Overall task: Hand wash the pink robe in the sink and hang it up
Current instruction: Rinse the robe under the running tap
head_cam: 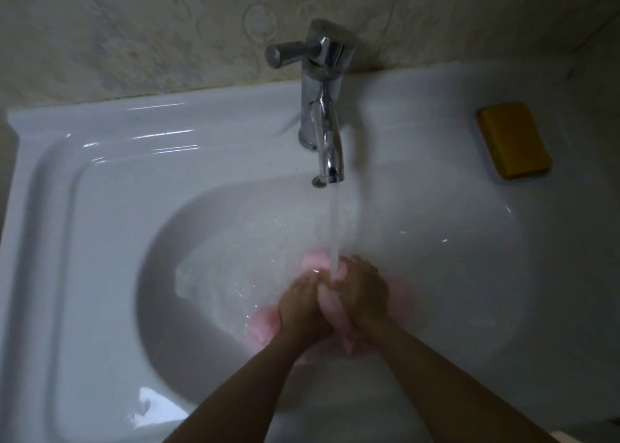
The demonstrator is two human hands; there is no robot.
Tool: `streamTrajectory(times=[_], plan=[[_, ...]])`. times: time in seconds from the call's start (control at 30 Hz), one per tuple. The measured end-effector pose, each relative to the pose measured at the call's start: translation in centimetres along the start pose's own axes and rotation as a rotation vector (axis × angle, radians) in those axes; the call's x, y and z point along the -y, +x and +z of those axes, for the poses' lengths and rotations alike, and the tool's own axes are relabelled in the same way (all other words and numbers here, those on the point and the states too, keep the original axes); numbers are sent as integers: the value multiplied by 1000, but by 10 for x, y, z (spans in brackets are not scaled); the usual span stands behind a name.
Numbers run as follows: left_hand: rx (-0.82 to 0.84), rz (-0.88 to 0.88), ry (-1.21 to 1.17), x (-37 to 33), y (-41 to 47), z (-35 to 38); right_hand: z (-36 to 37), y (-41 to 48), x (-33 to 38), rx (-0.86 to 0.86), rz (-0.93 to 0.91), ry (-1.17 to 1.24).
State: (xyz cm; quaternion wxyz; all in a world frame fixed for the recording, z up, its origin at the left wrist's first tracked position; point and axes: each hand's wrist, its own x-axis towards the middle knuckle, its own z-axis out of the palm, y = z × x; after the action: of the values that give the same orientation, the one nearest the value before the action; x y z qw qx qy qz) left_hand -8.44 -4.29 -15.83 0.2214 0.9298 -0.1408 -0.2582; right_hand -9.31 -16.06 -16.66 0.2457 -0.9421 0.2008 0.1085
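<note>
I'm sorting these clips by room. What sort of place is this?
Most likely a home bathroom or washroom: a white ceramic sink set against a patterned tiled wall, a chrome tap running water into it, and a yellow block, soap or a sponge, on its ledge.

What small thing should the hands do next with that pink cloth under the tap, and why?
Probably turn the pink robe so a fresh part meets the water: the left hand and right hand both grip it bunched together, the stream from the tap strikes only one spot, and pink folds lie outside it in the sink.
</note>
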Motion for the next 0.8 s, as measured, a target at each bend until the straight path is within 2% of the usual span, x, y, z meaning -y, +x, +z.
streamTrajectory(times=[0.13,0.2,0.27,0.33,0.4,0.5,0.53,0.57,0.63,0.67,0.7,0.8], plan=[[91,-131,106,-1,5,-3,-2,-4,11,-118,42,-95],[138,-235,86,-12,13,-9,-9,1,13,-32,143,-64],[174,-263,106,-15,18,-13,-15,13,8,147,330,85],[218,-181,-14,-9,14,-17,-23,22,-2,242,392,250],[236,-42,-65,4,0,-25,-31,27,-11,142,413,391],[294,168,64,13,-17,-41,-51,30,-26,-53,455,547],[302,187,58,11,-19,-43,-57,30,-31,-84,434,533],[277,163,-40,7,-21,-42,-63,30,-33,-107,382,405],[116,46,-326,-3,-23,-36,-68,31,-35,-193,192,41],[41,-2,-382,-7,-22,-29,-67,33,-36,-197,91,-35],[31,-41,-368,-11,-21,-22,-64,34,-36,-137,38,-44],[140,-188,-223,-30,-21,-8,-43,27,-27,85,9,-81]])
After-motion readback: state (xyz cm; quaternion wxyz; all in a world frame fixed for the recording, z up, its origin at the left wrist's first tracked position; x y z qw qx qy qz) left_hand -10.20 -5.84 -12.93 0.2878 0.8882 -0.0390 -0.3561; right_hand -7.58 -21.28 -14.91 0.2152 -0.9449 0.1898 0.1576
